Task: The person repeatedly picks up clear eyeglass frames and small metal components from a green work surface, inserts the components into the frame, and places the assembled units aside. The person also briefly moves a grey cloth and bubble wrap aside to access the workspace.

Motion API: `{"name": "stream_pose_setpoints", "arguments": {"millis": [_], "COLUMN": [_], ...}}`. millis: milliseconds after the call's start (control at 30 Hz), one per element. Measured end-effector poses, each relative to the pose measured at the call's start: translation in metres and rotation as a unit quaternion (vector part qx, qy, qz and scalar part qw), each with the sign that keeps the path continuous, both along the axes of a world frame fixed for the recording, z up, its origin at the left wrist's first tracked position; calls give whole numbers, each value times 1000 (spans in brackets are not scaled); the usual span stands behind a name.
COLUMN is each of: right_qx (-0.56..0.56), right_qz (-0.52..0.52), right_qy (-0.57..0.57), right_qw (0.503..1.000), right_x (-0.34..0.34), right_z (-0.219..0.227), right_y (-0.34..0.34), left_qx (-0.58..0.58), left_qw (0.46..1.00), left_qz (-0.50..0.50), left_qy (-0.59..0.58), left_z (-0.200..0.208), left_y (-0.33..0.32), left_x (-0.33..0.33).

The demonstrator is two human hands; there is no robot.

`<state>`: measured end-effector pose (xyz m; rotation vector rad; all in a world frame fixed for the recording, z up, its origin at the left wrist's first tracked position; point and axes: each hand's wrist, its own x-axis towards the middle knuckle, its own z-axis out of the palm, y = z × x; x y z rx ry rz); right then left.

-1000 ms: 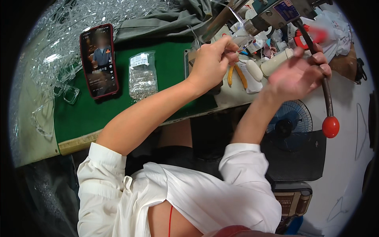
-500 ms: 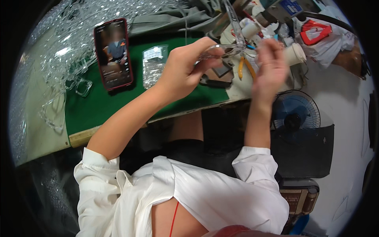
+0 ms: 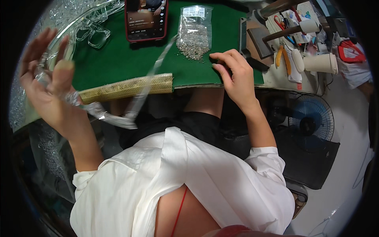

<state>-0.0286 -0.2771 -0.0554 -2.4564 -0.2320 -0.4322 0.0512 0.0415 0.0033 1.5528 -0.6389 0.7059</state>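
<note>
My left hand (image 3: 53, 85), smeared by motion, is at the far left with a clear plastic eyeglass frame (image 3: 112, 117) between thumb and fingers. One long arm of the frame trails right and up across the table edge. My right hand (image 3: 239, 75) rests at the front of the green mat (image 3: 118, 59), thumb and forefinger slightly apart with nothing visible between them. Just left of its fingertips, tiny silvery metal parts (image 3: 193, 51) spill from a clear plastic bag (image 3: 195, 27) with a white label.
A phone (image 3: 146, 35) in a red case lies on the mat. Clear frames (image 3: 94, 33) pile up at far left. A yellow textured strip (image 3: 130, 86) edges the table. Orange-handled pliers (image 3: 279, 57), a pale cup (image 3: 321, 63) and a dark block (image 3: 258, 43) are right; a fan (image 3: 308, 124) stands below.
My left hand has swung left and nearer me with the eyeglass frame. The right hand has come away from the frame to beside the small metal parts. The view has shifted too.
</note>
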Motion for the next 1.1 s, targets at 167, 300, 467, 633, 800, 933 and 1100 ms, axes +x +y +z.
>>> {"name": "stream_pose_setpoints", "arguments": {"millis": [167, 300, 467, 633, 800, 933, 1100], "right_qx": [-1, -14, -41, -45, -39, -51, -103], "right_qz": [-17, -28, -17, 17, 71, 72, 75], "right_qy": [-4, 1, 14, 23, 58, 61, 37], "right_qw": [1000, 1000, 999, 999, 995, 994, 991], "right_x": [3, 7, 8, 12, 22, 24, 23], "right_z": [-3, -7, -5, 0, 7, 4, 0], "right_y": [8, 12, 16, 15, 10, 8, 6], "left_qx": [-129, -105, -89, -89, -57, -26, -36], "left_qw": [930, 906, 911, 923, 912, 910, 922], "left_qz": [-250, -318, -288, -250, -254, -245, -250], "left_qy": [236, 258, 282, 278, 317, 333, 295], "left_z": [-16, -2, -1, -6, -3, 0, -5], "left_y": [-6, -25, -40, -49, -48, -48, -58], "left_x": [-29, -45, -55, -60, -59, -59, -60]}}
